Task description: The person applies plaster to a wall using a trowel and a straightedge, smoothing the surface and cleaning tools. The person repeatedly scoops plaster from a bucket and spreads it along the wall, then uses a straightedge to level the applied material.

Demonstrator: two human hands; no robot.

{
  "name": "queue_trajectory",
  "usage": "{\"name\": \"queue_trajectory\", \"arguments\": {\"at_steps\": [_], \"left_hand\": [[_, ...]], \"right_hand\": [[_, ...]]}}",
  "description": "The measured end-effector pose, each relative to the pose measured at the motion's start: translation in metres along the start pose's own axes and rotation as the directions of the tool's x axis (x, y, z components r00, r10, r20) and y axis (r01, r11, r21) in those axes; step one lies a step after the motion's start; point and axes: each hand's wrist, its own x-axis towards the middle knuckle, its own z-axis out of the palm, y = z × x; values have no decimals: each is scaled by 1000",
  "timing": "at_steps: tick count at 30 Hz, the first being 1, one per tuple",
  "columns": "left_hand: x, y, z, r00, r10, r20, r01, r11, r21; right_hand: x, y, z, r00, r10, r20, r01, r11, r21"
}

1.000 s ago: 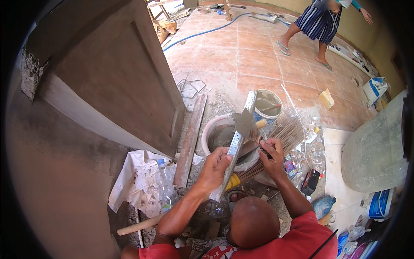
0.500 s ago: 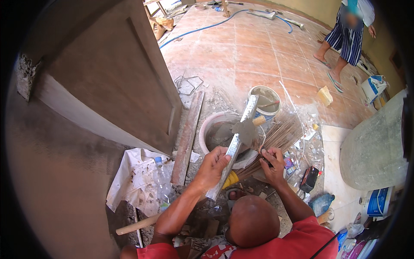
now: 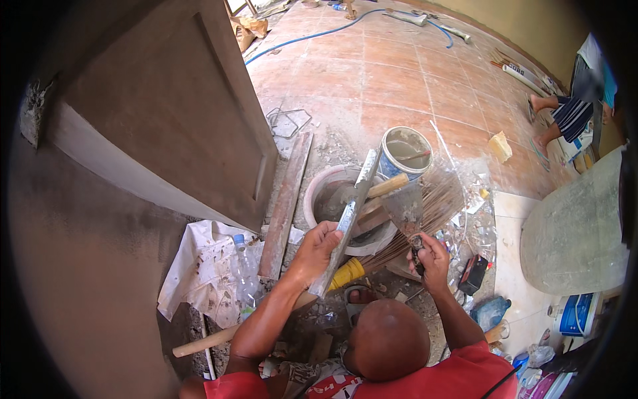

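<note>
My left hand (image 3: 318, 253) grips a long, narrow straightedge (image 3: 347, 219) with crusted, shiny strips, held slanting up over a pink-rimmed tub (image 3: 311, 194) of grey mortar. My right hand (image 3: 432, 263) is closed on the dark handle of a trowel (image 3: 405, 211), its stained blade pointing up to the right of the straightedge, apart from it. A short wooden handle (image 3: 389, 186) lies behind the straightedge. A white bucket (image 3: 405, 133) of grey mix stands just beyond. A twig broom (image 3: 442, 193) with a yellow handle lies under my hands.
A door (image 3: 179, 126), plank (image 3: 286, 206), white sheet (image 3: 193, 272) and bottle (image 3: 246, 272) are at left. A large drum (image 3: 568, 226) and paint bucket (image 3: 575, 312) are at right. A person (image 3: 575, 113) is behind the drum; a hose (image 3: 312, 34) crosses the far floor. Rubble surrounds my hands.
The trowel blade has moved from across the straightedge to its right, with my right hand slightly lower. The other person has walked rightward, to the wall side behind the drum.
</note>
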Motion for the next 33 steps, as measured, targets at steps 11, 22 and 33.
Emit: {"name": "queue_trajectory", "arguments": {"at_steps": [11, 22, 33], "left_hand": [[-7, 3, 21, 999, 29, 22, -26, 988, -150], [2, -2, 1, 996, 28, -81, -30, 999, -14], [3, -13, 8, 991, -67, -115, 72, 996, 46]], "right_hand": [[54, 0, 34, 922, 263, 284, -312, 939, 145], [1, 4, -23, 896, 435, 87, -419, 895, -155], [19, -61, 14, 808, -296, 509, 582, 536, -612]]}}
